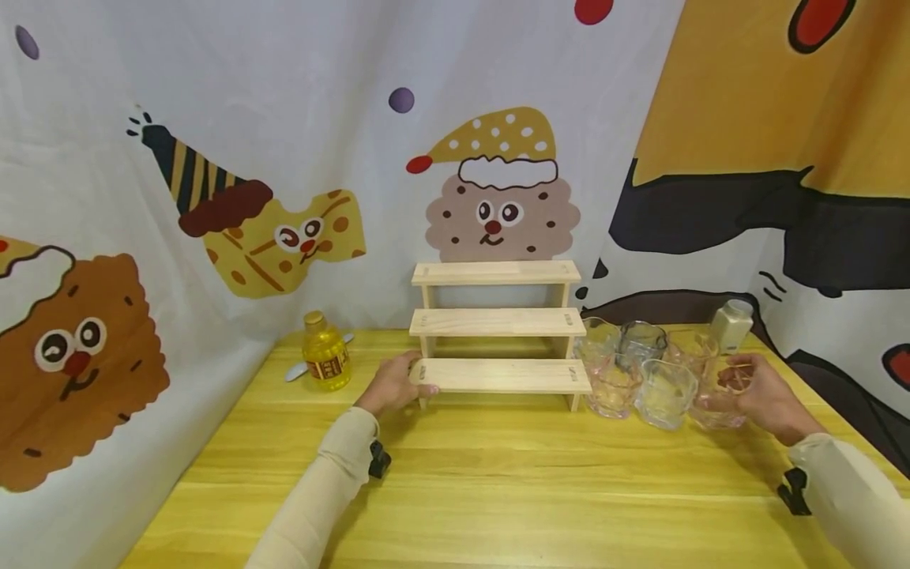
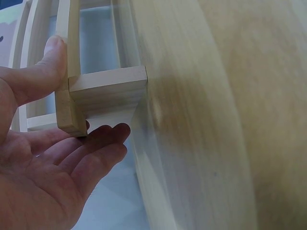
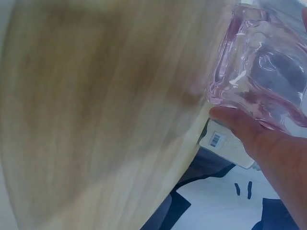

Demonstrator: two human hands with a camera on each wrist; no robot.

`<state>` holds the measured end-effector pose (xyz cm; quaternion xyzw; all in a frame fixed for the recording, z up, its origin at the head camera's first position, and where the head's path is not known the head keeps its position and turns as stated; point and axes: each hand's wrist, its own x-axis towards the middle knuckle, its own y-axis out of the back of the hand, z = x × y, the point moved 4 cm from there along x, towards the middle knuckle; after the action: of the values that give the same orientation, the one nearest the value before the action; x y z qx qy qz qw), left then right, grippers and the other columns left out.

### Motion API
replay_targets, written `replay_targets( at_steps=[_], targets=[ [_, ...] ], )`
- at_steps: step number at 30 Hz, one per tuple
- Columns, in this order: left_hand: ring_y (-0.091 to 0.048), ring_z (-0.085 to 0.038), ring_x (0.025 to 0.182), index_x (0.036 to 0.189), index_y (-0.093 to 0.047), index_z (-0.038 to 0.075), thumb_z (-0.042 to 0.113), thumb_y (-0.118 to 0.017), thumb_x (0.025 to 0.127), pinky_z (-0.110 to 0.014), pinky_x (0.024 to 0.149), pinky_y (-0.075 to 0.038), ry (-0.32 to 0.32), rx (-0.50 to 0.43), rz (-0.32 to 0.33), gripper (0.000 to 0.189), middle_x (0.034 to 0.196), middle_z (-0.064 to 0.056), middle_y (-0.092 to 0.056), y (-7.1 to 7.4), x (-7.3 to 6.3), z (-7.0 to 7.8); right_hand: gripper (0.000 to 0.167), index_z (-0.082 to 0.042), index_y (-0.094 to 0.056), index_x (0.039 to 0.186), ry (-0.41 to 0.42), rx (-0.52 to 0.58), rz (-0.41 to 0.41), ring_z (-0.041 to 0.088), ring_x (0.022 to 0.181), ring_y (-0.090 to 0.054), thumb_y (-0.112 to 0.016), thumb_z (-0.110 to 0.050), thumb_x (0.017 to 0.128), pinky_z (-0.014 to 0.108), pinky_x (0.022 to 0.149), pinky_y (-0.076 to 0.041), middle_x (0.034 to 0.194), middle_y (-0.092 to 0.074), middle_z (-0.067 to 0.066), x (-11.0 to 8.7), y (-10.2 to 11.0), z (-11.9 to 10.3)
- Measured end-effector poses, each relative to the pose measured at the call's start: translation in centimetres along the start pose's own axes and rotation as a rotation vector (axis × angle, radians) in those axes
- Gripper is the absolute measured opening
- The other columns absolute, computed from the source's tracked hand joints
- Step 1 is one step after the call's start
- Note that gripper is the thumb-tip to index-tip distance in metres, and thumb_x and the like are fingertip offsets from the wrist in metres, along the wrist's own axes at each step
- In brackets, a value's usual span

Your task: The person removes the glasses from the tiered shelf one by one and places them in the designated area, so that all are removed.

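A pale wooden three-step stand (image 1: 501, 322) is at the back of the table. My left hand (image 1: 392, 385) grips the left end of its lowest step; in the left wrist view the thumb rests on top of the board (image 2: 72, 108) and the fingers are underneath. On the right, my right hand (image 1: 768, 399) holds a pink-tinted glass (image 1: 718, 417) by its sides. In the right wrist view the thumb presses against this pink glass (image 3: 240, 62), while most other fingers are out of frame. Several wavy glasses stand beside it, including a clear one (image 1: 665, 393) and a grey one (image 1: 642, 344).
A yellow bottle with a dark label (image 1: 327, 367) stands at the left, with a spoon (image 1: 296, 371) lying behind it. At the back right is a jar with pale contents (image 1: 731, 325). A printed cloth (image 1: 384, 174) hangs behind the wooden table (image 1: 483, 490).
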<state>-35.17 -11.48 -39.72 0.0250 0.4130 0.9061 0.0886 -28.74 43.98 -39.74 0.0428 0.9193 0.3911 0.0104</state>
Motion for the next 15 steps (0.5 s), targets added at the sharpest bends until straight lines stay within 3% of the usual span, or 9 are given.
replay_targets(
  at_steps=[5, 10, 15],
  targets=[
    [-0.061, -0.032, 0.119, 0.147, -0.049, 0.006, 0.029, -0.081, 0.086, -0.049, 0.1, -0.051, 0.002, 0.005, -0.001, 0.073, 0.134, -0.018, -0.062, 0.1, -0.2, 0.0, 0.106, 0.019, -0.015, 0.142, 0.018, -0.006, 0.014, 0.054, 0.116, -0.041, -0.088, -0.023, 0.078, 0.064, 0.089, -0.043, 0.129, -0.041, 0.04, 0.0, -0.2, 0.0],
    [-0.064, -0.03, 0.111, 0.145, -0.05, 0.005, 0.028, -0.081, 0.086, -0.047, 0.095, -0.052, 0.0, 0.002, 0.002, 0.071, 0.127, -0.018, -0.065, 0.2, 0.0, 0.1, 0.111, 0.019, -0.012, 0.145, 0.027, -0.008, 0.012, 0.059, 0.121, -0.037, -0.088, -0.025, 0.077, 0.072, 0.095, -0.036, 0.134, -0.037, 0.043, -0.1, -0.2, -0.3],
    [-0.064, -0.032, 0.113, 0.145, -0.051, 0.003, 0.031, -0.08, 0.087, -0.047, 0.095, -0.052, -0.055, 0.085, 0.042, 0.071, 0.128, -0.019, -0.066, 0.6, -0.2, 0.4, 0.126, 0.018, -0.006, 0.15, 0.033, -0.183, -0.055, 0.065, 0.121, -0.035, -0.091, -0.03, 0.071, 0.073, 0.094, -0.039, 0.139, -0.029, 0.05, -0.1, 0.6, -1.6]
  ],
)
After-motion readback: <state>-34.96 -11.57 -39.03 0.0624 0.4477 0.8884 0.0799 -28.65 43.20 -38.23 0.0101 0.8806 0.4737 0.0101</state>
